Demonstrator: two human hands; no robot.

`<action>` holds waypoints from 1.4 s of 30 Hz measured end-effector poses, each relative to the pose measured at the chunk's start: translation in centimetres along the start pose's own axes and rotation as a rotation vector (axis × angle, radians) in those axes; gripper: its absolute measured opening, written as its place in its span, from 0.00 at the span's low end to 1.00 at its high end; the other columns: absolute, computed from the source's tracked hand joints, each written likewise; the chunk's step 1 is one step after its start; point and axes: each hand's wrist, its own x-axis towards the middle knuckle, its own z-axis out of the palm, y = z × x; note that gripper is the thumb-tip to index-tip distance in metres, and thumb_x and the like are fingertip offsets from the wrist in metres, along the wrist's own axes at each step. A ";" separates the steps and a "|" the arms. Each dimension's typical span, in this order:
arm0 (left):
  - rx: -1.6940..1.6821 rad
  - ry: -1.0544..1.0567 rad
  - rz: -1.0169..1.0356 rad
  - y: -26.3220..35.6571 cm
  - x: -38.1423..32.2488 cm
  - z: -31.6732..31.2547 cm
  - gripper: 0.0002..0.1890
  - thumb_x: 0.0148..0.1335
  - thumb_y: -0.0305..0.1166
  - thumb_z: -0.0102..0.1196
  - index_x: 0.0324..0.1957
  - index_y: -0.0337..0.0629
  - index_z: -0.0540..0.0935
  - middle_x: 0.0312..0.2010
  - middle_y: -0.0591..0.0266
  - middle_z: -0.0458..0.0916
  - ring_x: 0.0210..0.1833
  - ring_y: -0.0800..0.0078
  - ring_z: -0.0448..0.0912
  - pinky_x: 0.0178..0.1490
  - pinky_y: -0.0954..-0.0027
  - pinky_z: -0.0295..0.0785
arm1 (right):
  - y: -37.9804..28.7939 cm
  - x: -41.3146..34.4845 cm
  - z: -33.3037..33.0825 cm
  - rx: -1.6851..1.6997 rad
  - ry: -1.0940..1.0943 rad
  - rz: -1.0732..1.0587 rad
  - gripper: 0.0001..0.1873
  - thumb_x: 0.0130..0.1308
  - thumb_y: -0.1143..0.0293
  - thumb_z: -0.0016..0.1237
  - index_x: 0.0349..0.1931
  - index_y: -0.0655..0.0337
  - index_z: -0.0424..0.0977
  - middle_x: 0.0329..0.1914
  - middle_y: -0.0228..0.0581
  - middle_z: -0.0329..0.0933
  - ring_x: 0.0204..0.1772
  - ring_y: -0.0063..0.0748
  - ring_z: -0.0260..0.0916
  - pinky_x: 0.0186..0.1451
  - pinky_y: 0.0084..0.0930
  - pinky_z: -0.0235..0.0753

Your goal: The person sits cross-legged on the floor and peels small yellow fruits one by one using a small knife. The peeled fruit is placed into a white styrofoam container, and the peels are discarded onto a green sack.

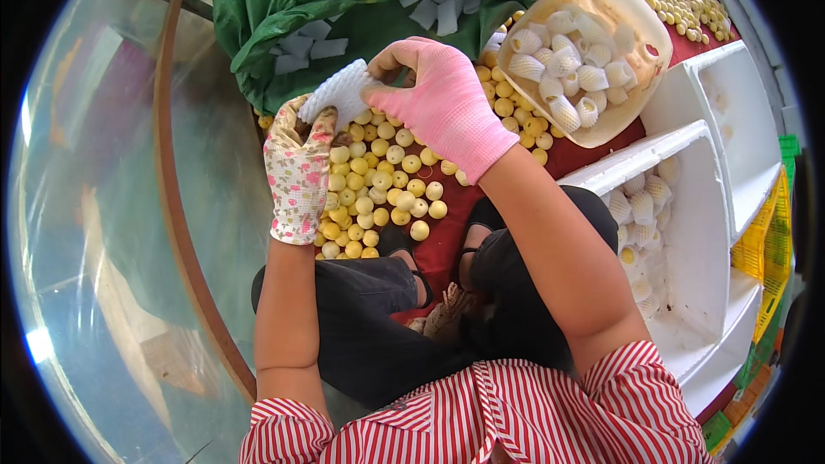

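Note:
My left hand (296, 174), in a floral-print glove, grips the lower left end of a white foam net sleeve (340, 91). The thumb and fingers of my right hand (445, 103), in a pink knit glove, pinch its other end. Flattened between both hands, the sleeve hangs above many round yellow fruits (380, 187) spread on a red cloth (448, 238). Just beyond my hands a green woven sack (290, 6) lies with its mouth towards me, loose foam sleeves (445, 6) inside it. Whether a fruit is inside the held sleeve cannot be seen.
A pale plastic tub (651, 32) of rolled foam sleeves (573, 64) tilts at the upper right. White foam boxes (693, 258) stand on my right, one with sleeved fruits (641, 200). Yellow crates (764, 238) are beyond. A brown curved bar (171, 161) and clear sheeting (97, 206) border my left.

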 end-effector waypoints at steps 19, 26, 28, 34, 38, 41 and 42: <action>1.369 -0.377 -0.127 -22.7 2.7 -8.8 0.26 0.57 0.45 0.62 0.53 0.38 0.78 0.45 0.42 0.81 0.49 0.49 0.79 0.54 0.57 0.74 | -1.8 0.5 0.7 0.857 -0.177 0.421 0.12 0.66 0.72 0.53 0.46 0.67 0.73 0.34 0.37 0.79 0.25 0.22 0.77 0.23 0.16 0.73; 1.819 -0.579 -0.404 -25.5 1.3 -3.2 0.39 0.59 0.54 0.57 0.69 0.45 0.66 0.72 0.52 0.59 0.76 0.57 0.51 0.78 0.56 0.42 | 0.4 1.5 -0.9 0.911 0.025 0.401 0.11 0.68 0.70 0.52 0.45 0.68 0.74 0.35 0.38 0.80 0.28 0.21 0.78 0.27 0.16 0.76; 1.835 -0.582 -0.334 -27.0 0.8 -3.8 0.37 0.60 0.51 0.58 0.68 0.45 0.67 0.71 0.53 0.60 0.76 0.58 0.53 0.77 0.53 0.42 | 0.2 1.7 -0.5 0.964 0.034 0.390 0.10 0.66 0.73 0.51 0.44 0.70 0.74 0.33 0.41 0.80 0.26 0.22 0.78 0.26 0.17 0.76; 1.829 -0.468 -0.452 -28.1 1.2 -2.8 0.40 0.59 0.53 0.58 0.69 0.45 0.64 0.73 0.54 0.56 0.75 0.54 0.53 0.77 0.52 0.42 | 0.0 2.0 -0.4 0.927 -0.007 0.425 0.11 0.66 0.73 0.51 0.45 0.70 0.74 0.33 0.41 0.79 0.27 0.23 0.78 0.26 0.18 0.75; 1.577 -0.348 -0.552 -25.3 1.7 -2.4 0.40 0.55 0.49 0.65 0.66 0.39 0.68 0.69 0.51 0.63 0.72 0.56 0.59 0.74 0.54 0.52 | 0.4 2.1 -0.6 0.710 -0.004 0.343 0.13 0.63 0.73 0.52 0.46 0.69 0.74 0.34 0.42 0.81 0.31 0.29 0.80 0.33 0.24 0.78; 1.174 -0.260 -0.548 -23.9 3.3 -3.6 0.40 0.53 0.43 0.69 0.64 0.34 0.68 0.61 0.48 0.72 0.63 0.60 0.70 0.66 0.63 0.65 | 1.7 2.5 0.1 0.301 0.062 -0.043 0.15 0.59 0.74 0.51 0.47 0.64 0.75 0.36 0.45 0.81 0.37 0.40 0.81 0.42 0.29 0.79; 0.934 -0.250 -0.584 -22.5 4.0 -4.0 0.40 0.51 0.41 0.71 0.63 0.33 0.69 0.57 0.48 0.75 0.59 0.61 0.74 0.63 0.66 0.69 | 1.7 2.6 -0.1 0.202 -0.036 0.013 0.17 0.56 0.75 0.51 0.49 0.58 0.75 0.40 0.47 0.81 0.46 0.47 0.79 0.50 0.32 0.77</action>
